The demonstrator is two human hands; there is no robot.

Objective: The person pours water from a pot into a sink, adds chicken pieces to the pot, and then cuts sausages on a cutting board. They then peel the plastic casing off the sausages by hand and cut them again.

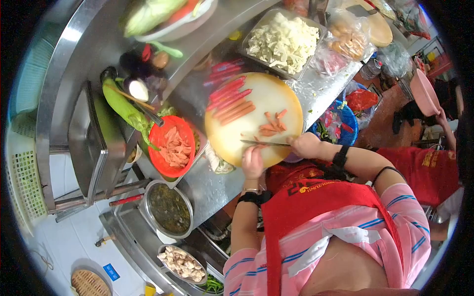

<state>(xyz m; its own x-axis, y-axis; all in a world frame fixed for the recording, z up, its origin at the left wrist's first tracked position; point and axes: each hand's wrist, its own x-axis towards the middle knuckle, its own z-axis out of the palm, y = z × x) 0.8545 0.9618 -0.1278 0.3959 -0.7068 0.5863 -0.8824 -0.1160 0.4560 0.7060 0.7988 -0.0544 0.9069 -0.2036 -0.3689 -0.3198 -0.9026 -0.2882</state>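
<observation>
A round cutting board [281, 98] lies on the steel counter. My right hand [305, 145] grips a kitchen knife [265, 143], its blade pointing left across the board's near side. Below the blade, my left hand [252, 160] has its fingers bent down on a piece of sausage, mostly hidden by fingers and knife. Cut sausage pieces [272, 126] lie beyond the blade. Bare sausages [237, 113] rest side by side at the board's left, next to several in red wrappers [228, 92]. A red plastic basket [154, 154] holds more sliced pieces.
A steel tray [243, 48] of cauliflower stands behind the board, with plastic bags [348, 37] beside it. Left are a long green vegetable [121, 106] and stacked steel trays [94, 143]. A metal bowl [146, 204] sits nearer. On the right, another person holds a pink basin [424, 91].
</observation>
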